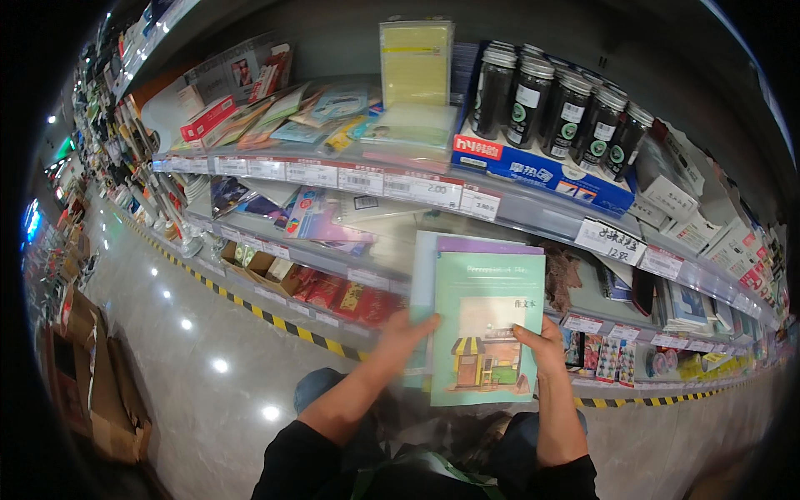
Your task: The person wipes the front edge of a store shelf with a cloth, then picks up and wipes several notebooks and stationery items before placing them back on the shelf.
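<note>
A small stack of exercise books is held upright between my two hands, in front of the shelves. Its front one is a green exercise book (pixel 484 275) with a drawing of a little shop on the cover. Behind it show the edges of a purple book (pixel 487 244) and a pale blue book (pixel 424 269). My left hand (pixel 406 334) grips the stack's left edge, a little blurred. On the right edge, my right hand (pixel 542 344) has its thumb over the green cover; its other fingers are hidden behind.
A blue display box (pixel 531 175) of dark jars (pixel 572 115) stands on the upper shelf (pixel 350 172), beside loose booklets (pixel 312 119). Red packets (pixel 344 300) lie lower down. Yellow-black tape (pixel 262 312) edges the floor. An open cardboard box (pixel 106 387) stands at left.
</note>
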Motion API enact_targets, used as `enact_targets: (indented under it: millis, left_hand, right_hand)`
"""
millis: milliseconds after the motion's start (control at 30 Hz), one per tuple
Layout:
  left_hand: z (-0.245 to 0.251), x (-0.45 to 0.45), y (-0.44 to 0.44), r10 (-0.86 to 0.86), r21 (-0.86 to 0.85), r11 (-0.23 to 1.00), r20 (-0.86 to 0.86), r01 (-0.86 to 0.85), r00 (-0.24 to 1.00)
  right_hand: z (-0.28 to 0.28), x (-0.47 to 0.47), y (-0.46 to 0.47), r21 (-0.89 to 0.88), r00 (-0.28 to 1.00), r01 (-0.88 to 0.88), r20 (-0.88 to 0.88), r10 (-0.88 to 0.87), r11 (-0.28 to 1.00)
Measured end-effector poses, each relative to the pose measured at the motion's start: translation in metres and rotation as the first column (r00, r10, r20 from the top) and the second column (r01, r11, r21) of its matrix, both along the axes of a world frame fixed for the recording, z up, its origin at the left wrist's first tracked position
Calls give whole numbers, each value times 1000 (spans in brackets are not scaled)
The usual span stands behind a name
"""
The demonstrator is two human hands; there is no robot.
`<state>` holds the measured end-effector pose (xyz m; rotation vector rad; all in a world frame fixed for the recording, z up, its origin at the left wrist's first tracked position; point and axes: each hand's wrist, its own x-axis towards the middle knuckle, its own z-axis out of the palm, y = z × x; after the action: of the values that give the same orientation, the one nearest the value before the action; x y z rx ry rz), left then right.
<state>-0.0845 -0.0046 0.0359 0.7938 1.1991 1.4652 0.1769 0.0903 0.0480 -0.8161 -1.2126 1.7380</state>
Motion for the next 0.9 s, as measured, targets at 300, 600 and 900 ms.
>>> enact_targets:
  millis: [300,600,900]
  left_hand:
    - [-6,-2,1,-13,-7,1000,134,14,991]
    - [0,2,3,-3,-19,1000,211,7,978]
    - [13,-4,4,71,-8,997,218,-71,973]
  right_hand:
    - [-1,-5,-2,75,992,68,104,-75,995]
    - [12,-5,-3,213,952,161,225,-208,964]
    - [5,46,32,-7,927,343,-160,-340,939]
